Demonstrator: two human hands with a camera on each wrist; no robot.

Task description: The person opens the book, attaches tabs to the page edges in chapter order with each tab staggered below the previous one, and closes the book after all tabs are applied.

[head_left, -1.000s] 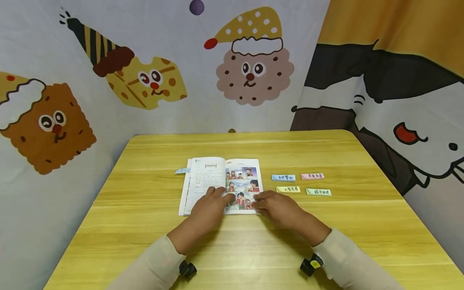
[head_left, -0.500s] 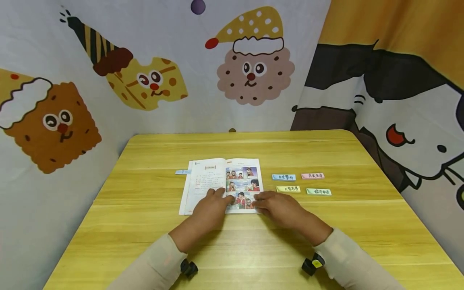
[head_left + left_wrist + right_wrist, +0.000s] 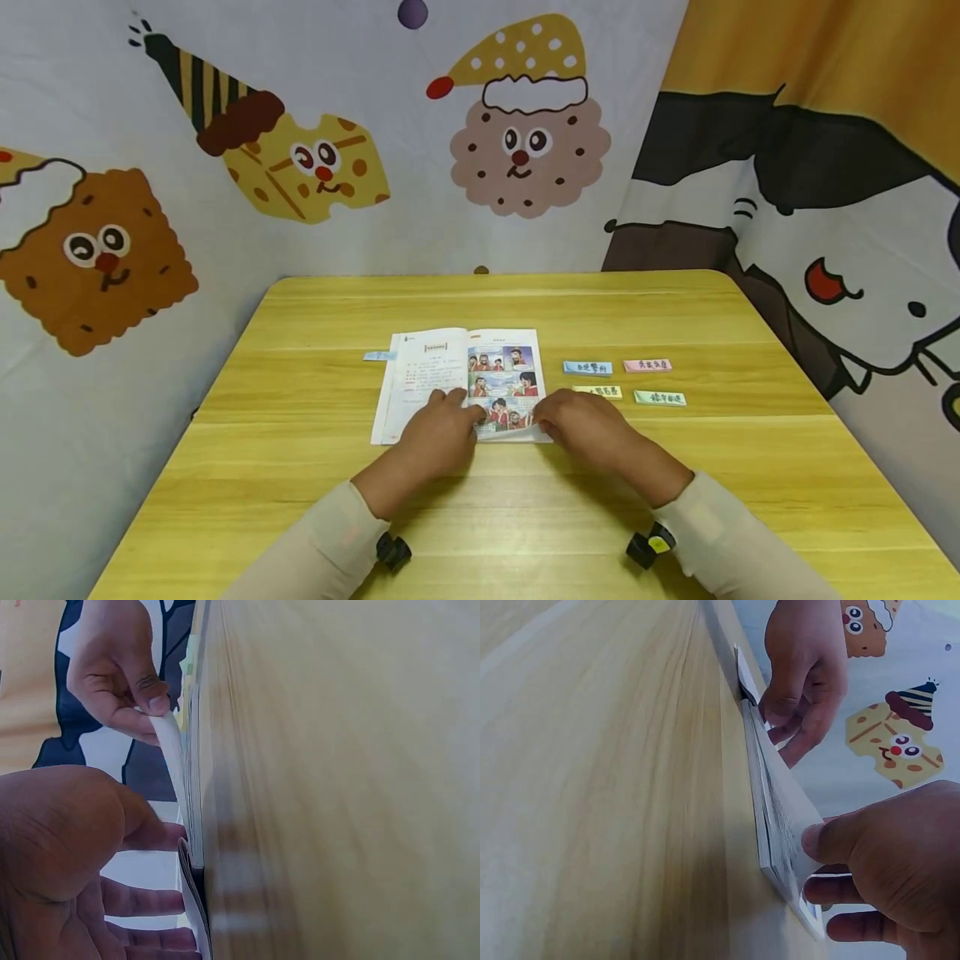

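An open book (image 3: pixel 427 375) lies on the table, text on its left page and comic panels on its right. My left hand (image 3: pixel 438 429) rests across the lower left page and the fold, fingers stretched out and thumb on the comic page. At the lower right corner, my right hand (image 3: pixel 588 425) pinches the comic page (image 3: pixel 506 387) between thumb and fingers. That corner is lifted and bent, baring a strip of the leaf beneath. The right wrist view shows the raised page (image 3: pixel 791 814) under the thumb; the left wrist view shows its curled edge (image 3: pixel 171 746).
Right of the book lie a blue paper strip (image 3: pixel 587 367), a pink strip (image 3: pixel 648 365), a yellow strip (image 3: pixel 609 393) partly behind my right hand, and a green strip (image 3: pixel 660 398), all handwritten. A blue tab (image 3: pixel 379 356) sticks out from the book's left edge.
My right fingers, earlier lying on the comic page's edge, have moved slightly right and lifted its lower corner. My left hand has stayed in place on the book.
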